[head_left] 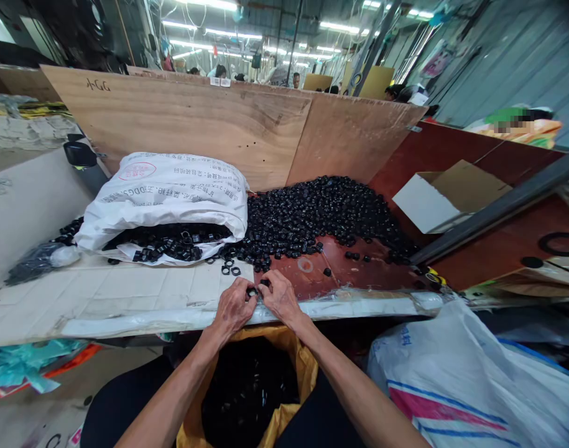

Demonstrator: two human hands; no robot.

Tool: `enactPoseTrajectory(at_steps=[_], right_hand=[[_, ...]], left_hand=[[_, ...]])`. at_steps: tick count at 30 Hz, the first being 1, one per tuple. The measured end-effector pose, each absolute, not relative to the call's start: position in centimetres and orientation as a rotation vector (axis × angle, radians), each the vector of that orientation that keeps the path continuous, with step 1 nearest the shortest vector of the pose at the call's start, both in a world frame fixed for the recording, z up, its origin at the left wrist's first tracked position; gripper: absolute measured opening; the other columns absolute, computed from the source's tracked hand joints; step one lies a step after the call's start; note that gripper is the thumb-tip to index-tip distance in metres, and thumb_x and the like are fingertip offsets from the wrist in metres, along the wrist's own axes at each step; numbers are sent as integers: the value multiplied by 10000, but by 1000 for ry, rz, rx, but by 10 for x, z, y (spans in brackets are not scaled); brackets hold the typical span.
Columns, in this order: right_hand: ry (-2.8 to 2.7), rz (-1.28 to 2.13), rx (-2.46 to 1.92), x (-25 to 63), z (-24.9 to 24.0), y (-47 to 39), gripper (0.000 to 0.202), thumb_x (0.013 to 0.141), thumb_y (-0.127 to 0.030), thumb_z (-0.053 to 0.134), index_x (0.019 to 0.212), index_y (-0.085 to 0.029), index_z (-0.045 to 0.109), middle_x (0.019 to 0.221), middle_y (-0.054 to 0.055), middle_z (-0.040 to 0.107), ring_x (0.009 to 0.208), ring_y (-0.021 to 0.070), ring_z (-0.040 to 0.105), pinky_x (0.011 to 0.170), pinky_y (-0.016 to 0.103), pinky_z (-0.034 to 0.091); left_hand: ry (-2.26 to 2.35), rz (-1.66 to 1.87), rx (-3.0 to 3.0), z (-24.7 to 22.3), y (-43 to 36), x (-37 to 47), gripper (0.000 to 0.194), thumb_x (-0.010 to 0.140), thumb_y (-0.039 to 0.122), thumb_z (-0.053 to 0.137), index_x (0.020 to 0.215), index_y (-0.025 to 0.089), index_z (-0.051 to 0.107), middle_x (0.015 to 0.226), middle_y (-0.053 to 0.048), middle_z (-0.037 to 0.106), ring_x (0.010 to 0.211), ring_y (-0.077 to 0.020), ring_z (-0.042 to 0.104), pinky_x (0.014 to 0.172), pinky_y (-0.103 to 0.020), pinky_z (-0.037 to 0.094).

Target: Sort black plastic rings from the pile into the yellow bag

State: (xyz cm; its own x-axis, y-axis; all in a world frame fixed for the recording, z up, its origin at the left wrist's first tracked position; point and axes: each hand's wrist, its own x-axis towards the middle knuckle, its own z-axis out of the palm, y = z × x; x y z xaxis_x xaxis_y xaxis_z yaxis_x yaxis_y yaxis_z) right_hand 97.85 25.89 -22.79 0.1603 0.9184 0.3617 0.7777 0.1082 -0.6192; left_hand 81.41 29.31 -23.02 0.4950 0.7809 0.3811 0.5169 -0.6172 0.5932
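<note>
At the front edge of the table, my left hand (235, 303) pinches a small black part (251, 292). Close beside it on the right, my right hand (279, 295) has its fingers closed on another small black part (265, 282). Behind my hands a large heap of small black parts (321, 211) covers the table. A white sack (181, 186) lies on its side at the left, its mouth toward me, with black rings inside. A few loose black rings (231, 269) rest near the sack's mouth. Below my hands an open yellow sack (307, 373) holds many black pieces.
Wooden boards (209, 118) wall off the back. A slanting metal bar (499, 208) and an open carton (428, 202) stand at the right. A white woven bag (443, 367) is at lower right, a dark plastic bag (32, 264) at left. People are visible beyond the boards.
</note>
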Motion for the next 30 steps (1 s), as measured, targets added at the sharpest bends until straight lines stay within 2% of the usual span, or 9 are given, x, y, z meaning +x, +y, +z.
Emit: enactPoseTrajectory(at_steps=[3,5,9,13,17,22,26,30], right_hand=[[-1405,538,-1476,979,-231,251,78,840,-256,631,880,-191,646,822,23,658,698,160,616,669,264,494],[-1300,670,-1367,977,-232,248,136,830,-315,667,877,-188,654,861,37,685,738,169,642,673,266,509],[-1273,702,-1264,972,-231,244,166,823,-349,684,837,-185,660,957,78,702,858,196,662,757,297,535],[-1190,779,-1269,972,-230,240,232,809,-396,714,897,-188,665,953,79,706,821,192,665,742,304,554],[-1237,765,-1218,974,-232,238,279,841,-365,708,1062,-195,697,1012,75,708,870,194,661,803,316,548],[-1323,711,-1233,978,-237,240,167,855,-314,709,963,-188,722,944,49,696,809,176,636,739,287,516],[-1294,725,-1204,979,-238,242,152,819,-314,744,911,-199,707,911,26,677,761,164,617,677,266,503],[-1294,735,-1160,980,-236,242,134,820,-299,750,909,-207,710,871,20,663,747,162,613,658,261,501]], left_hand=[[1054,957,2284,-229,290,810,181,840,115,605,998,203,610,908,-8,605,692,-133,618,711,-272,512],[1033,995,2262,-229,289,811,177,848,118,595,999,208,616,914,-9,610,699,-129,620,709,-260,517],[992,1017,2191,-233,288,813,160,881,171,596,1038,200,603,964,-28,644,793,-149,664,763,-272,547],[990,1048,2030,-237,289,812,248,862,202,646,1098,182,574,957,-33,674,784,-156,677,771,-294,561],[967,1047,2010,-236,289,811,231,872,199,633,1096,166,590,896,-40,681,754,-164,662,755,-312,559],[899,991,1866,-237,289,809,259,880,230,652,1124,186,578,1033,-64,715,857,-183,725,836,-332,594],[799,947,1697,-235,290,808,257,856,280,703,1080,193,613,1010,-50,735,865,-191,743,813,-317,608],[715,954,1655,-232,292,807,219,873,272,683,1072,182,679,1059,-69,744,923,-198,735,871,-331,595]])
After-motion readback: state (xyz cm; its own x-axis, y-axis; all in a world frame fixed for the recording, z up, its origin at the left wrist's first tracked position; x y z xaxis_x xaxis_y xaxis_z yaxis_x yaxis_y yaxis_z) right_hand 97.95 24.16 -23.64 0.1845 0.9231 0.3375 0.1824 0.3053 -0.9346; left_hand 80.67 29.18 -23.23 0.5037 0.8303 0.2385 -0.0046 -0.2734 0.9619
